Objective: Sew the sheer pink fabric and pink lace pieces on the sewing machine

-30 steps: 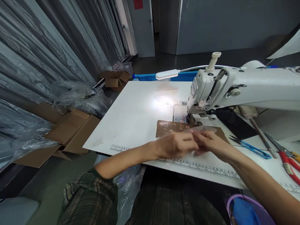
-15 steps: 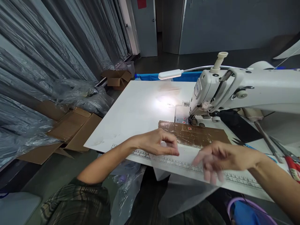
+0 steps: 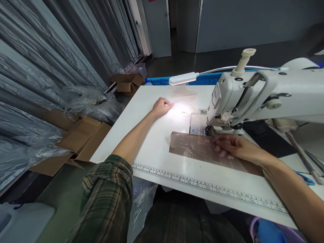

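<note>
Left hand (image 3: 162, 107) on white tabletop (image 3: 154, 148), fingers curled, grip unclear; right hand (image 3: 230, 145) half-curled over brown panel (image 3: 187, 145), hold unclear. Sewing machine (image 3: 253, 92) crowds the right; lamp (image 3: 183, 78) beyond left.

Right hand (image 3: 234, 146) is lying over the brown strip (image 3: 186, 145) before the sewing machine (image 3: 225, 96); left hand (image 3: 161, 107) is resting on the bench (image 3: 157, 148).

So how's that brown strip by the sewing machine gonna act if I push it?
The brown strip lies flat with straight edges, so it's probably fairly stiff. Its glossy highlights suggest it might be slippery. Lying that flat, it seems unlikely to roll or tip.
</note>
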A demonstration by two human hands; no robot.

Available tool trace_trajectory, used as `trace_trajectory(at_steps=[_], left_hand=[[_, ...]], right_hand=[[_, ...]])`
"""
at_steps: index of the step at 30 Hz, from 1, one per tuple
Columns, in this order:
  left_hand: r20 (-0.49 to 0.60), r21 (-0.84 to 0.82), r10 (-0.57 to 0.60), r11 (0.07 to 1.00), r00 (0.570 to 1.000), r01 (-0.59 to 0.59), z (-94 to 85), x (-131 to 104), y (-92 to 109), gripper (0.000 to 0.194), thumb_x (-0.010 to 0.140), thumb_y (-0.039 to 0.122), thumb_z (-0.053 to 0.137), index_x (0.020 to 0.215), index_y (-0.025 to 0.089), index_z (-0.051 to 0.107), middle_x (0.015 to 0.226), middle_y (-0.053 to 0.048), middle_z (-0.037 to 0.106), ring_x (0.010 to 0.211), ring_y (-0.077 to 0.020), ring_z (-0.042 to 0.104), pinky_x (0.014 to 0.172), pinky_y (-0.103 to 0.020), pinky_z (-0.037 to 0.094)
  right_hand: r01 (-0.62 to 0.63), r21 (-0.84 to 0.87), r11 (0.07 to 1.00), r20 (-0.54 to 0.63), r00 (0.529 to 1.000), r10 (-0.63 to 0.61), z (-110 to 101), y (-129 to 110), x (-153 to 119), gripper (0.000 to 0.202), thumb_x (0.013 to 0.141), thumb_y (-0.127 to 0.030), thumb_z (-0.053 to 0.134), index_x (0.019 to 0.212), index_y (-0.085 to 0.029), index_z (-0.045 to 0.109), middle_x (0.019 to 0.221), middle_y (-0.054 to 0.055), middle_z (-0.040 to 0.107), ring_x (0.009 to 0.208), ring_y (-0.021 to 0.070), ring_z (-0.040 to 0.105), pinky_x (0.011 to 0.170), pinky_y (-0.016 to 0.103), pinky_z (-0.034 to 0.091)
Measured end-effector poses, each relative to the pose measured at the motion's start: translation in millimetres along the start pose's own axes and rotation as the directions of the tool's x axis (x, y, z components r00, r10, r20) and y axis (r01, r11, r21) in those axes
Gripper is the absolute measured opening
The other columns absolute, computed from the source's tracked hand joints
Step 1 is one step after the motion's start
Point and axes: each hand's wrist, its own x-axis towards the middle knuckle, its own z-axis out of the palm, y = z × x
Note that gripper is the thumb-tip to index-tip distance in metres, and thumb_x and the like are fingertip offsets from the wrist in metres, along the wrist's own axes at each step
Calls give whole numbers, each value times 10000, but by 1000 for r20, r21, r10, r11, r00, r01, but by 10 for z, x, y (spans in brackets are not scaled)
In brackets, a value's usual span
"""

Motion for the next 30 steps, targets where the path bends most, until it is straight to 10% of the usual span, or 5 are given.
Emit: trace_trajectory(at_steps=[14, 23, 30], left_hand=[[50, -340, 45, 940, 998, -25, 199, 100, -194, 186, 971, 351, 551, 882, 188, 545, 702, 11, 714, 512, -82, 512, 610, -220, 466], [110, -346, 127, 935, 986, -82, 157, 1, -194, 564, 766, 297, 775, 1250, 116, 548, 780, -20, 731, 830, -168, 689, 911, -308, 494], [-235, -101, 54, 992, 970, -79, 174, -75, -15, 225, 877, 195, 630, 1098, 151, 639, 745, 6, 651, 723, -129, 599, 764, -244, 456]], right_hand=[[-107, -92, 990, -56, 993, 102, -39, 126, 84, 633, 732, -775, 662, 882, -163, 720, 898, 85, 732, 677, 124, 641, 579, 232, 535], [-56, -86, 995, -77, 996, 49, 28, -8, 15, 479, 846, -604, 666, 998, -150, 669, 871, 69, 720, 671, 110, 643, 559, 215, 501], [12, -145, 989, -71, 997, -23, 45, -13, 1, 327, 879, -477, 656, 918, -152, 649, 815, 38, 702, 635, 93, 627, 518, 191, 445]])
